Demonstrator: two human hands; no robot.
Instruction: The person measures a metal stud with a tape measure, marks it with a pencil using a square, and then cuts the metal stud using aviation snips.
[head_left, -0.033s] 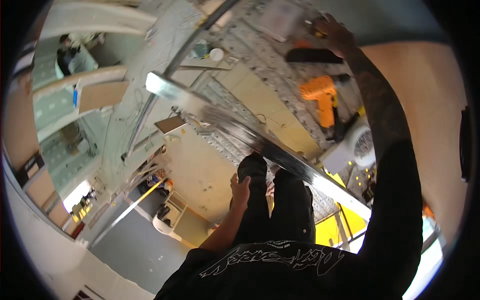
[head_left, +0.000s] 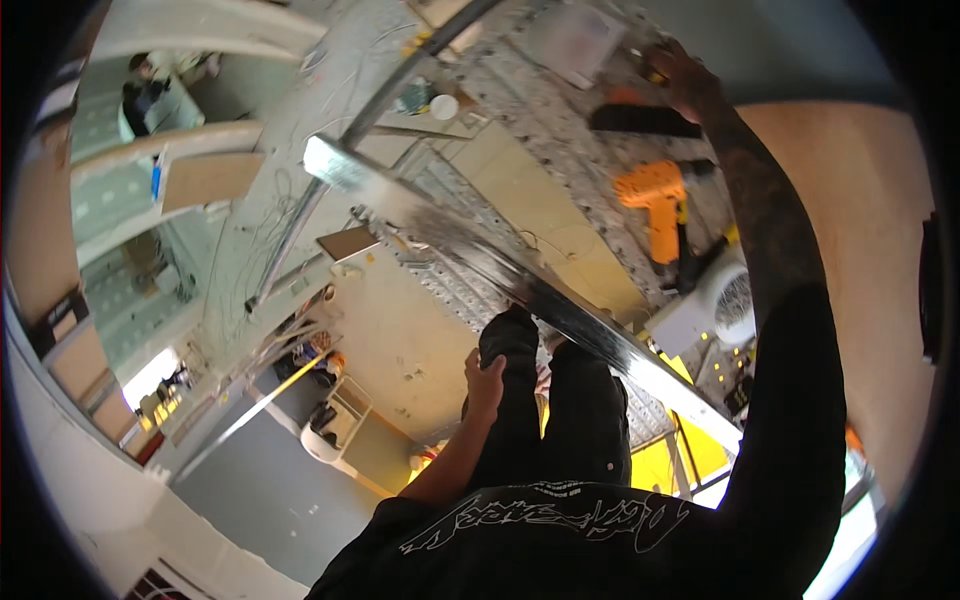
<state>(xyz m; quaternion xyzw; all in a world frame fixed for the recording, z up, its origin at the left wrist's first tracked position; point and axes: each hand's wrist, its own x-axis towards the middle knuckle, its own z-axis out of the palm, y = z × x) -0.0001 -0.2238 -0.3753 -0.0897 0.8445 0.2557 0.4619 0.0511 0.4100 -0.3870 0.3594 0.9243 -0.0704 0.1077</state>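
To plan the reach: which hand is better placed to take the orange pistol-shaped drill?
Probably the right hand: nearer the drill, though possibly busy with a small blurred object. The left hand is by the black trouser leg, beyond the long silver metal beam.

An orange drill (head_left: pixel 652 195) is laid on a perforated metal platform (head_left: pixel 575 165) near a white round-grilled device (head_left: pixel 732 298), a silvery rail (head_left: pixel 525 285) is stretched diagonally across the middle, and a distant person (head_left: pixel 143 100) is framed at the upper left.
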